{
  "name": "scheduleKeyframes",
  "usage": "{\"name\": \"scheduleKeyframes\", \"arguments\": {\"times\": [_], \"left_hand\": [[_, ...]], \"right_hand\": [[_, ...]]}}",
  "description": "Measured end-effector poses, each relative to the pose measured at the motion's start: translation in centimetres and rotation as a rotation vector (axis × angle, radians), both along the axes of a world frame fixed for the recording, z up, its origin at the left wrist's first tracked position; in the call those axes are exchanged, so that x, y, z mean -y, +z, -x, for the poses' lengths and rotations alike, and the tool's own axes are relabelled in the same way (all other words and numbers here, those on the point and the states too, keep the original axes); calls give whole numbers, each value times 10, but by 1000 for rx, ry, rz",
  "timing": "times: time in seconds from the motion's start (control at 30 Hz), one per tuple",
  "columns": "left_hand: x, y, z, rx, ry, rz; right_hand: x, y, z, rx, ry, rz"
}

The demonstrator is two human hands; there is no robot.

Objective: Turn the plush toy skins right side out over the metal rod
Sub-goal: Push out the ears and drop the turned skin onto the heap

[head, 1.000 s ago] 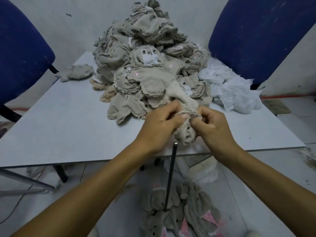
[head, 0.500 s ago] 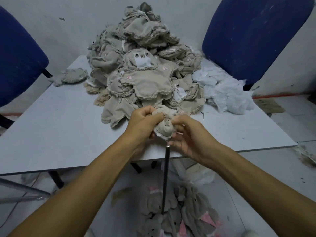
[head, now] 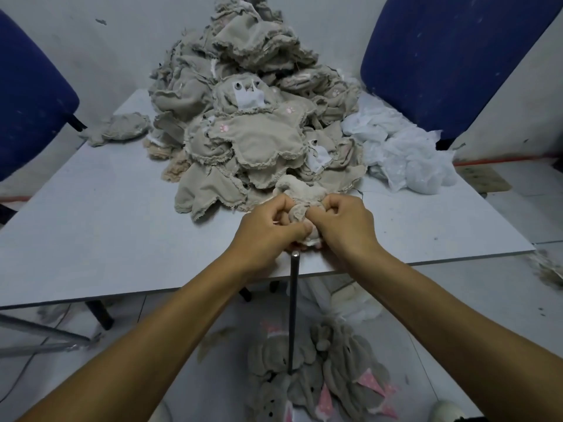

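A bunched beige plush skin [head: 300, 205] is held between both hands just above the top of the metal rod [head: 293, 312]. My left hand [head: 268, 231] grips its left side with curled fingers, thumb pressing across the front. My right hand [head: 342, 223] pinches its right side. The rod stands upright in front of the table edge, its tip bare just below my hands. A large heap of inside-out beige skins [head: 249, 111] covers the back of the grey table [head: 91, 233].
Finished grey plush skins with pink ears [head: 320, 379] lie on the floor around the rod's base. White fabric [head: 402, 153] lies at the table's right. One loose skin [head: 122, 129] lies at the far left. Blue chairs [head: 451, 56] stand at both sides.
Both hands have worked the skin while staying just above the rod; the skin is more tightly bunched between them. The rod has not moved.
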State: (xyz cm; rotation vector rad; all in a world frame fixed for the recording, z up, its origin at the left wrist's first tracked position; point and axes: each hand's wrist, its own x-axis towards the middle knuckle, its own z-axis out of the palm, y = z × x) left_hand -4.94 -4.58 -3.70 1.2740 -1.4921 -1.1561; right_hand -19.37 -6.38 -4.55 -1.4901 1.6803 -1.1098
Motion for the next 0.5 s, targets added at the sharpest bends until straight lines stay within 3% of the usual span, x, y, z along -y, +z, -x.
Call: {"name": "scheduleKeyframes", "arguments": {"times": [0.2,0.23,0.33,0.4,0.5], "left_hand": [[-3,1,-9,44,-51,21],[-3,0,-8,29,-37,28],[-3,2,-6,-175,35,-34],[-1,4,-5,-283,107,-80],[5,2,-3,-319,218,-104]], "right_hand": [[-1,4,-2,38,9,-92],[-2,7,-2,104,30,-119],[-6,17,-4,562,167,-319],[-10,19,-4,697,283,-366],[-14,11,0,510,430,-279]]}}
